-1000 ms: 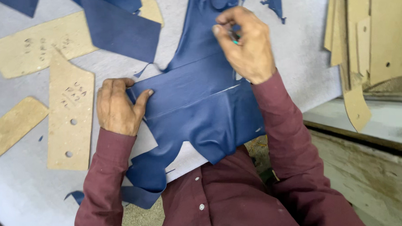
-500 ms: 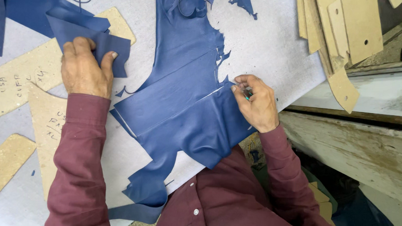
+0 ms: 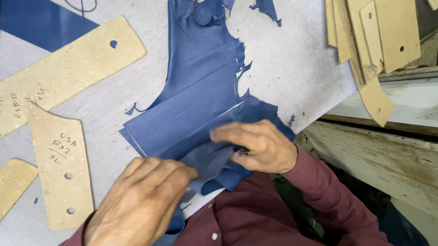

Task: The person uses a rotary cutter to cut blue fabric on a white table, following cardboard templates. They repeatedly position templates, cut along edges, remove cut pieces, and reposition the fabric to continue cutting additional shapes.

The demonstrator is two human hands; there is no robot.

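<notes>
Both hands at lower centre: left hand (image 3: 139, 203) and right hand (image 3: 257, 145) pinching blue leather piece (image 3: 195, 112) on grey tabletop (image 3: 290, 67), grip closed on leather.

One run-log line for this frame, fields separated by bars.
left hand: gripping blue leather piece near edge | right hand: pinching same piece | cardboard patterns lying left | table: grey

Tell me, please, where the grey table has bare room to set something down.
One bare patch of the grey table lies between the ragged blue leather sheet and the stacked tan card patterns at upper right. A narrower strip runs between the long tan template and the sheet. Near both hands it is crowded.
</notes>
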